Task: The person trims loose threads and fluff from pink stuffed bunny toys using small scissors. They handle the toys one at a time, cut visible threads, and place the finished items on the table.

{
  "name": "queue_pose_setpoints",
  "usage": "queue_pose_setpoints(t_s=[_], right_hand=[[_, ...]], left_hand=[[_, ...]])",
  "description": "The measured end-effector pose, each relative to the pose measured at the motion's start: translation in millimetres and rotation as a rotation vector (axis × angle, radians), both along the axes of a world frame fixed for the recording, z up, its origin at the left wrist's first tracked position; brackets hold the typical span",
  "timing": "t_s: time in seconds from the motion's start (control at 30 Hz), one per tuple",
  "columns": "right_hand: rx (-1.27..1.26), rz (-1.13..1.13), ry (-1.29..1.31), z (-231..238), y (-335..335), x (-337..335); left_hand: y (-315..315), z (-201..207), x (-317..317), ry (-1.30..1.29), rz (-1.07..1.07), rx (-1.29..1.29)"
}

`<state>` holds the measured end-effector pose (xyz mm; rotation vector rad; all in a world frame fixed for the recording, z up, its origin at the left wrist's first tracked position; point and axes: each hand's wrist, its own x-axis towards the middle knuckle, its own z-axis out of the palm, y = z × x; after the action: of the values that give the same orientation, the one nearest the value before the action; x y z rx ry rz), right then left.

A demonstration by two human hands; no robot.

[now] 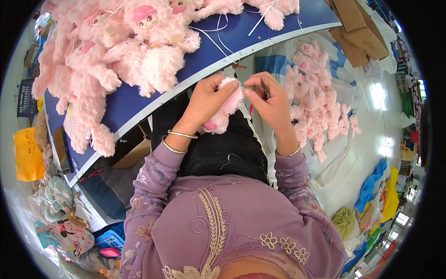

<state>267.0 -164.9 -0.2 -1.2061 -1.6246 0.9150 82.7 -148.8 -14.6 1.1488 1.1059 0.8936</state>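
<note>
My left hand (210,99) is closed round a small pink plush toy (226,111), holding it above my lap, thumb pressed on its upper end. Pale pink fur shows along its edges, and a brighter pink patch lies at its lower end. Just right of it, my right hand (268,98) is closed with a thin dark tool (265,88) tucked among its fingers; its kind cannot be made out. The right thumb and forefinger point toward the toy, close together. Any thread or needle between the hands is too fine to see.
A blue table (213,37) with a pale edge carries a heap of pink plush toys (116,51) and white cords. More pink plush toys (316,88) lie on plastic sheeting at the right. A cardboard box (364,32) stands behind them. Bags crowd the lower left.
</note>
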Motion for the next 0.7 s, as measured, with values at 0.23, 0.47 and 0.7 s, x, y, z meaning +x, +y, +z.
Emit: queue_pose_setpoints(t_s=[0.23, 0.47, 0.7], right_hand=[[-0.016, 0.077, 0.058, -11, 6, -4], [-0.344, 0.172, 0.538, -8, 7, 5], [-0.368, 0.068, 0.299, 12, 3, 14]], left_hand=[[0, -1, -2, 0.000, -0.006, -0.048], [-1, -4, -1, -0.032, 0.032, -0.053], [-2, 1, -1, -0.060, 0.076, -0.107]])
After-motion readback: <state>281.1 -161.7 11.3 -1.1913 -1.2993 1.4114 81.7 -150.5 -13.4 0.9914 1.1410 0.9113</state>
